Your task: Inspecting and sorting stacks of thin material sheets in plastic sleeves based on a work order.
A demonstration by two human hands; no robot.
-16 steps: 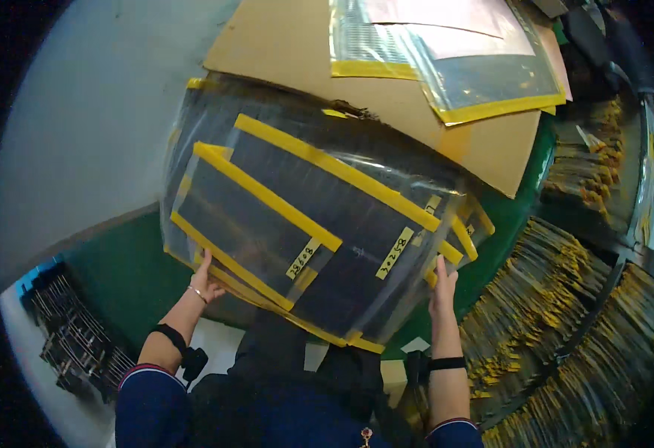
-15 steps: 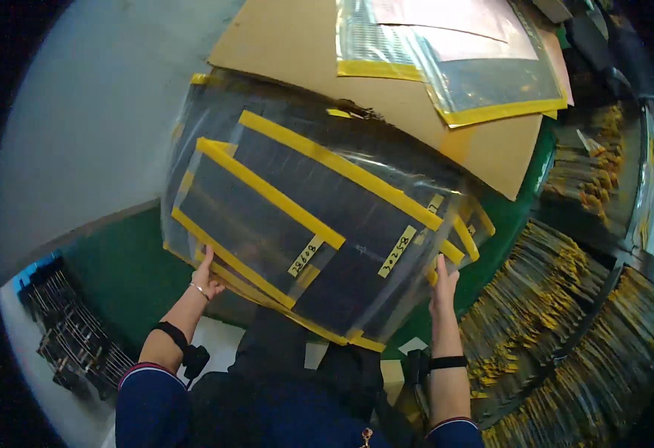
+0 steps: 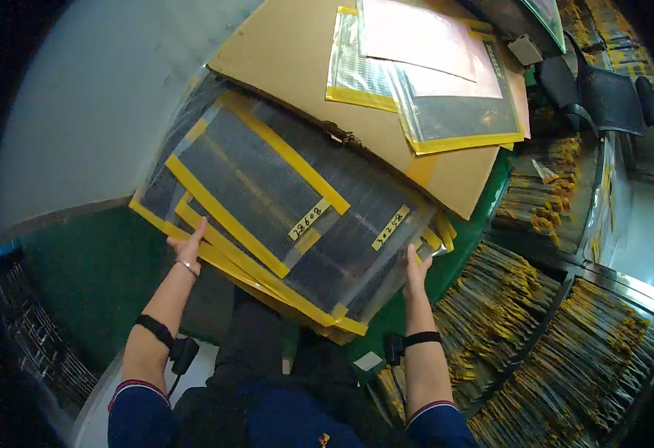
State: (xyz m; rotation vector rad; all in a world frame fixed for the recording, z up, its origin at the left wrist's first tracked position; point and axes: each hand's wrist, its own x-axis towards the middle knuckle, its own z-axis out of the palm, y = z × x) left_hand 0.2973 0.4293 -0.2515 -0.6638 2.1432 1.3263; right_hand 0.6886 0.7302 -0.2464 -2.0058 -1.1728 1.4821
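Observation:
A stack of large clear and dark film sheets (image 3: 372,194) edged with yellow tape lies across in front of me, tilted down to the right. On top is a smaller dark film sheet (image 3: 256,175) with yellow tape along its long sides and a small handwritten yellow label. My left hand (image 3: 187,248) grips the stack's near left edge, thumb on top and fingers partly hidden below. At the right end, my right hand (image 3: 416,272) holds the edge with its thumb up; its other fingers are mostly hidden.
Behind the stack, a brown cardboard sheet (image 3: 282,52) carries more yellow-edged films (image 3: 461,119) and pink paper (image 3: 416,37). Racks of upright yellow-taped films (image 3: 491,306) stand at right, with a black chair (image 3: 614,101) beyond. A grey wall (image 3: 88,112) borders the left, near a metal rack (image 3: 39,328).
The top films have settled flatter, and their yellow strips have shifted against one another. Both hands keep their hold and appear further left, while the view has swung right.

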